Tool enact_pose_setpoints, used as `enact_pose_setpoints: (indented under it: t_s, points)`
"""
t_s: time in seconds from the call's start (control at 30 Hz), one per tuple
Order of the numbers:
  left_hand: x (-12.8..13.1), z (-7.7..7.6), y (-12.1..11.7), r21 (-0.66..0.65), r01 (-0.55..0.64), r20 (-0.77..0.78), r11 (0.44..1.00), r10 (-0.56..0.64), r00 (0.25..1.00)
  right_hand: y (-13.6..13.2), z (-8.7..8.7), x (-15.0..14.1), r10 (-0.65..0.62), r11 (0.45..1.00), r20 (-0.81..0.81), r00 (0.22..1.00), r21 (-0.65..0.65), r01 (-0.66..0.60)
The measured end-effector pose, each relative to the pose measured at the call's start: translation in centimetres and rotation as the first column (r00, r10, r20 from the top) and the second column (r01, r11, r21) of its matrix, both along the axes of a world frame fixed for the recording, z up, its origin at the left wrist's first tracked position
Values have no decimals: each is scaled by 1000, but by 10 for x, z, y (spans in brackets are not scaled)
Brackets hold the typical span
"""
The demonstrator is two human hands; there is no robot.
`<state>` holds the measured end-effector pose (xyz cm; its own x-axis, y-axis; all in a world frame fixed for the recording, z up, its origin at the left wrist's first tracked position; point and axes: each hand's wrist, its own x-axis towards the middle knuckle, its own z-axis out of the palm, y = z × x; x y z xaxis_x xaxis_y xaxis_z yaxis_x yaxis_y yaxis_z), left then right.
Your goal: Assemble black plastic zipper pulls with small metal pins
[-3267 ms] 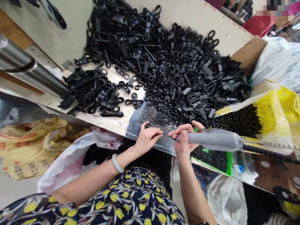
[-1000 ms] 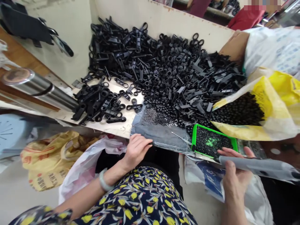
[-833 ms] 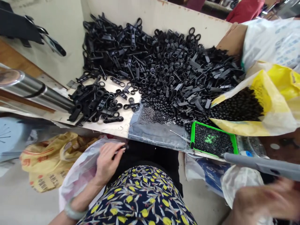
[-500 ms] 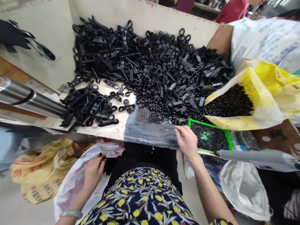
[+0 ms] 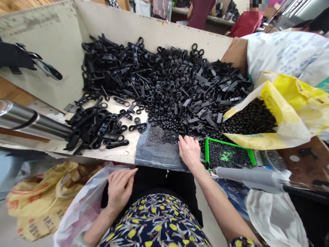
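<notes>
My right hand (image 5: 189, 152) rests at the right end of the grey-blue cloth sheet (image 5: 159, 156). Its fingers are bent down at the edge of the heap of tiny dark parts (image 5: 164, 134); what they hold, if anything, is hidden. Over my lap, by the white plastic bag (image 5: 77, 209), my left hand (image 5: 120, 188) has its fingers stretched toward the right, with nothing visible in it. Beyond my right hand lies a big pile of black plastic rings (image 5: 167, 84) and flat black pieces (image 5: 205, 109). Black two-ringed plastic parts (image 5: 100, 125) form a smaller pile at the left.
Right of my right hand stands a green-rimmed tray (image 5: 207, 154) of small black bits, with a grey powered screwdriver (image 5: 244, 174) before it. A yellow-white sack (image 5: 290, 137) spills round black pieces. A metal cylinder (image 5: 38, 120) juts in from the left. People sit farther back.
My right hand has moved left onto the small parts; the thin metal tool it held is out of sight. My left hand has risen from the white bag toward my lap. The view has tilted up.
</notes>
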<state>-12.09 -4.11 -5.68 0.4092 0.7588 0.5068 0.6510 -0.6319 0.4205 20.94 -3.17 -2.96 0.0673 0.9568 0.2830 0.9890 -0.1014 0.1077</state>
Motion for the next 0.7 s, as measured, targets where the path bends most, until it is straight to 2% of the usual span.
enact_pose_setpoints:
  t_s: [0.1,0.2,0.4,0.53,0.7]
  points:
    - [39,19,9,14,126,85,992,-127,988,-2,-2,-13,62,998,-15,998,-21,-62]
    - [77,29,21,10,218,69,976,-219,973,-7,1,-16,55,998,-53,997,-39,-58]
    - [143,35,52,17,261,-202,965,-252,946,-9,3,-1,-102,992,-103,989,-85,94]
    - [165,30,68,0,226,-310,974,-215,926,-2,2,2,-94,993,-132,987,-81,84]
    - [162,27,77,-37,170,-281,985,-173,944,-13,5,4,-21,999,-259,966,-40,10]
